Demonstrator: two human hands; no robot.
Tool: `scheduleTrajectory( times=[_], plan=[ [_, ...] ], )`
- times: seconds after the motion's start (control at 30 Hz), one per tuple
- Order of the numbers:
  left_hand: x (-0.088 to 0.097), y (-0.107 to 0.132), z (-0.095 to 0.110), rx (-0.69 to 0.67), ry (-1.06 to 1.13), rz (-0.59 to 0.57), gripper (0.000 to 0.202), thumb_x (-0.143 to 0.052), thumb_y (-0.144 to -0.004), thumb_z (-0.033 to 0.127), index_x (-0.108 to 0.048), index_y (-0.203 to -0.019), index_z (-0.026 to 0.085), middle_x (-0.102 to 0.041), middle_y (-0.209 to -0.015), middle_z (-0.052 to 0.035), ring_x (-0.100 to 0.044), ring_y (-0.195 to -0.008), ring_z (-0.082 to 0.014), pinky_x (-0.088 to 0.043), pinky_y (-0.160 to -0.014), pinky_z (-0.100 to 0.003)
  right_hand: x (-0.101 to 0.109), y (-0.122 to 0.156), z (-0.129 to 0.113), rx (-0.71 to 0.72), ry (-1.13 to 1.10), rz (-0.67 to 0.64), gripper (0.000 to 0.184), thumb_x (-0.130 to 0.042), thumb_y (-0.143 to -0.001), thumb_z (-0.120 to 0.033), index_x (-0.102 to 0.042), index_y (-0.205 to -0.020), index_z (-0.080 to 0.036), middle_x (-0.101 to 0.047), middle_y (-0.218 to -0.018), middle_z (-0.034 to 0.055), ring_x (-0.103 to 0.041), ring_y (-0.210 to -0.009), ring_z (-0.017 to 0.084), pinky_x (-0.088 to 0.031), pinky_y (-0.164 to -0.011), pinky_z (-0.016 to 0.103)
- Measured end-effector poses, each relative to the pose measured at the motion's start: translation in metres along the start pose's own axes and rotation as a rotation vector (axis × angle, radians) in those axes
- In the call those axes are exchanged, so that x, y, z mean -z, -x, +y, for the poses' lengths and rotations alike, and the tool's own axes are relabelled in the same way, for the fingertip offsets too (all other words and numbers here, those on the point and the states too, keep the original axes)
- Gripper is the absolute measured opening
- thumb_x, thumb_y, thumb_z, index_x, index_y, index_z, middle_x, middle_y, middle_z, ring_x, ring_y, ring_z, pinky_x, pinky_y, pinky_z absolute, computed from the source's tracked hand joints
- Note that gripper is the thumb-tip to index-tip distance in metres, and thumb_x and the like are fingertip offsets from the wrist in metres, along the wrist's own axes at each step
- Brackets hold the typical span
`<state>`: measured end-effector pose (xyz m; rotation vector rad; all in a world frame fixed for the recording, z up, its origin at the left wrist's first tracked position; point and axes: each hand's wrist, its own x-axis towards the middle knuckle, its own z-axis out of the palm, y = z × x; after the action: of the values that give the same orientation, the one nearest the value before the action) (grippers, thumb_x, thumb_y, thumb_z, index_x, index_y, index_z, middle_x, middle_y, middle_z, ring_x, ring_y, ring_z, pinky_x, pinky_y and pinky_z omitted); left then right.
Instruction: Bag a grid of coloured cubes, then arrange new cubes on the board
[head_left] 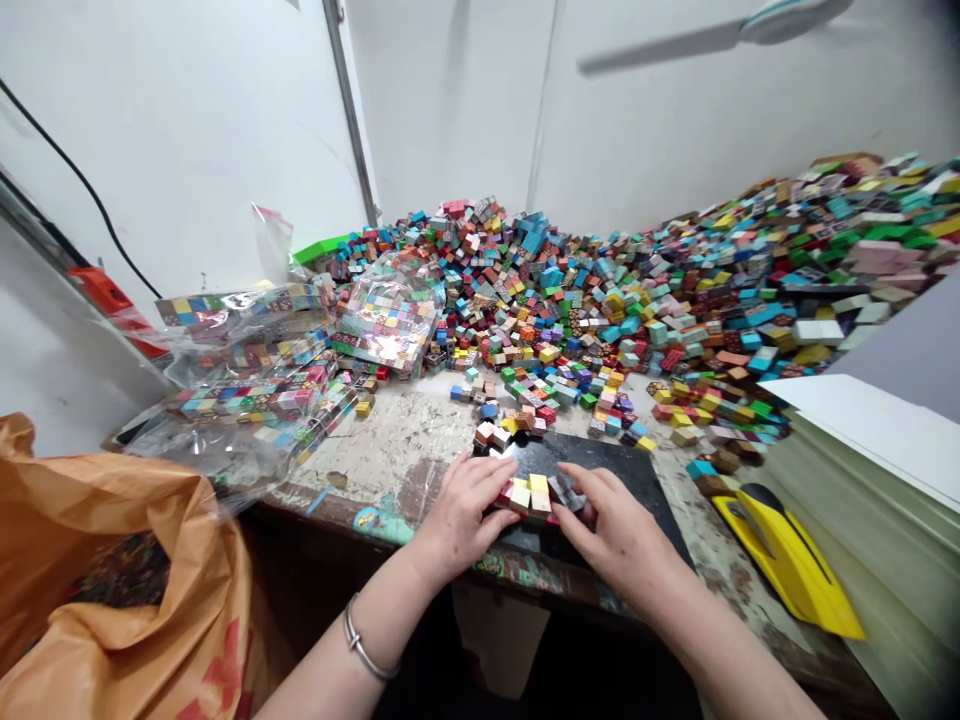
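Observation:
A short row of small box-like blocks (538,494), yellow, cream, red and grey, lies between my hands over a black board (615,465) near the table's front edge. At the row's left end, the thumb and fingers of my left hand (465,508) close around the blocks. My right hand (621,525) grips the other end, with grey blocks between its thumb and index finger. The fingers partly hide the end blocks. Just beyond the hands, a few loose white, pink and brown blocks (493,434) touch the board's far edge.
A large heap of colourful blocks (517,290) spreads along the wall. Clear-wrapped block packs (390,315) lie at left, above an orange sack (217,560). A yellow-handled tool (799,565) rests at right beside a pale container (862,480). A fan blade (660,48) hangs overhead.

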<state>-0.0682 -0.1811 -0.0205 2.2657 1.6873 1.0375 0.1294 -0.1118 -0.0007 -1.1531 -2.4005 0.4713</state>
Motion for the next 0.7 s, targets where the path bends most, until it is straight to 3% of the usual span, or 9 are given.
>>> scheduleTrajectory(
  times=[0.27,0.4,0.5,0.57,0.7],
  plan=[
    [0.003,0.001,-0.006,-0.035,-0.007,0.031,0.048,-0.057,-0.082,0.023,-0.042,-0.127,0.023,-0.053,-0.122,-0.0080,-0.045,-0.115,-0.0219,-0.029,-0.103,-0.048,0.006,0.003,0.000,0.000,-0.132,-0.158,0.048,-0.049,-0.075,-0.023,-0.047,-0.122,-0.010,-0.050,-0.081,0.0050,-0.051,-0.059,0.015,-0.045,-0.055,0.029],
    [0.008,0.004,-0.005,0.102,-0.050,0.116,0.057,-0.067,-0.074,0.027,-0.043,-0.126,0.020,-0.051,-0.120,-0.0120,-0.046,-0.112,-0.0269,-0.038,-0.095,-0.047,0.005,-0.004,0.003,0.012,-0.089,-0.179,0.044,-0.055,-0.076,-0.028,-0.051,-0.119,-0.017,-0.053,-0.078,0.0028,-0.052,-0.063,0.016,-0.044,-0.057,0.028],
    [0.012,0.005,-0.003,0.228,0.022,0.145,0.052,-0.067,-0.073,0.023,-0.047,-0.120,0.019,-0.055,-0.105,-0.0098,-0.054,-0.095,-0.0230,-0.047,-0.085,-0.041,0.004,-0.008,0.005,0.025,-0.066,-0.220,0.040,-0.054,-0.077,-0.030,-0.053,-0.116,-0.020,-0.054,-0.076,0.0019,-0.052,-0.064,0.016,-0.042,-0.056,0.026],
    [0.013,0.004,-0.002,0.235,0.084,0.131,0.046,-0.064,-0.075,0.018,-0.048,-0.118,0.020,-0.056,-0.100,-0.0074,-0.056,-0.089,-0.0198,-0.049,-0.082,-0.037,0.004,-0.009,0.006,0.022,-0.062,-0.229,0.039,-0.055,-0.077,-0.029,-0.054,-0.115,-0.022,-0.055,-0.077,0.0020,-0.052,-0.065,0.016,-0.042,-0.055,0.026],
    [0.014,0.001,0.001,0.181,0.097,0.104,0.042,-0.062,-0.075,0.012,-0.051,-0.115,0.019,-0.056,-0.104,-0.0070,-0.053,-0.099,-0.0203,-0.046,-0.088,-0.036,0.003,-0.009,0.007,0.030,-0.059,-0.233,0.039,-0.055,-0.077,-0.029,-0.054,-0.115,-0.021,-0.057,-0.078,0.0025,-0.054,-0.067,0.017,-0.043,-0.058,0.026]
  ],
)
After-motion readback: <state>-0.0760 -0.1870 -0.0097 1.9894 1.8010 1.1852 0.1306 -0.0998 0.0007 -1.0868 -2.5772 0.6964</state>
